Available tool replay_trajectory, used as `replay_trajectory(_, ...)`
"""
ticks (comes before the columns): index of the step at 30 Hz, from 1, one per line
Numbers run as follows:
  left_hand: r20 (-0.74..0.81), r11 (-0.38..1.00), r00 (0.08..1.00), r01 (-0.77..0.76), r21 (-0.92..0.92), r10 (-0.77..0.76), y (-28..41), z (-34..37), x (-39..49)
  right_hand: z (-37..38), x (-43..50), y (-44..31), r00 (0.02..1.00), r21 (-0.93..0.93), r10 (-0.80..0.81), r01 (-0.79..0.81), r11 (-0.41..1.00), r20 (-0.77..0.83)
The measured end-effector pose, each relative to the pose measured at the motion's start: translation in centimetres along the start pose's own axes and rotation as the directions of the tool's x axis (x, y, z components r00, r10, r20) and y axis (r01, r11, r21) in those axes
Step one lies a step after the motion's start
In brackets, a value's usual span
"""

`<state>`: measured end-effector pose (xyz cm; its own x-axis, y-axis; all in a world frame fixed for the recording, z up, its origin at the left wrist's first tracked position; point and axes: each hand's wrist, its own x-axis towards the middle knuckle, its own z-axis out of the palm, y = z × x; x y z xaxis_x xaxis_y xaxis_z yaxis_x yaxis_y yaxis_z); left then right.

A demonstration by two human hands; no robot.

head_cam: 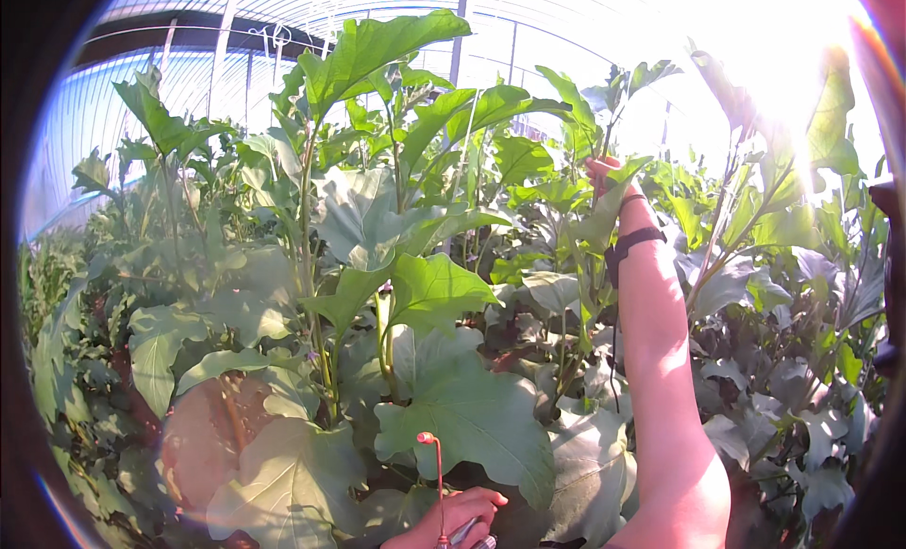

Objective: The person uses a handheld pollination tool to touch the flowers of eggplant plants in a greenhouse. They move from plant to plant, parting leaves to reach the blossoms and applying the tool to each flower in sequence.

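My left hand (471, 510) is low in the middle of the view, shut on a small hand sprayer (463, 533). From the sprayer a thin, copper-coloured wand (440, 471) rises and bends over to a short nozzle (426, 438). Broad eggplant leaves (463, 411) stand just behind the nozzle. Stretched far up and forward, my right hand (603, 168) has its fingers around the upper stem of an eggplant plant (614, 117). A leaf (601, 213) hides part of that hand. The right wrist wears a dark strap (639, 242).
Dense eggplant plants surround me, with a tall stem (308, 188) left of centre and another plant (729, 230) right of my arm. A pale post (460, 32) and the film roof of a greenhouse rise behind. Strong sunlight washes out the upper right.
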<state>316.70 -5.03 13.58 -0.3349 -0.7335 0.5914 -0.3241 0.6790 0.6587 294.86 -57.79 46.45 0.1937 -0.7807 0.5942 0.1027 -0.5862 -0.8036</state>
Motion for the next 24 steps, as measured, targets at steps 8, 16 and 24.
replay_trajectory(8,0.075,0.998,0.997,0.038,-0.039,-0.035,0.8,0.0,-0.6,-3.4,-14.2,-7.9,0.987,0.230,-0.071,0.104,0.968,-0.145)
replay_trajectory(16,0.161,0.999,0.986,-0.036,0.039,0.029,1.0,1.4,-0.1,0.3,-28.2,-14.4,0.908,0.253,-0.390,0.417,0.873,-0.152)
replay_trajectory(24,0.152,0.998,0.988,0.026,-0.049,-0.018,2.5,1.7,0.1,6.2,-26.2,-13.9,0.918,0.187,-0.356,0.324,0.928,0.174)
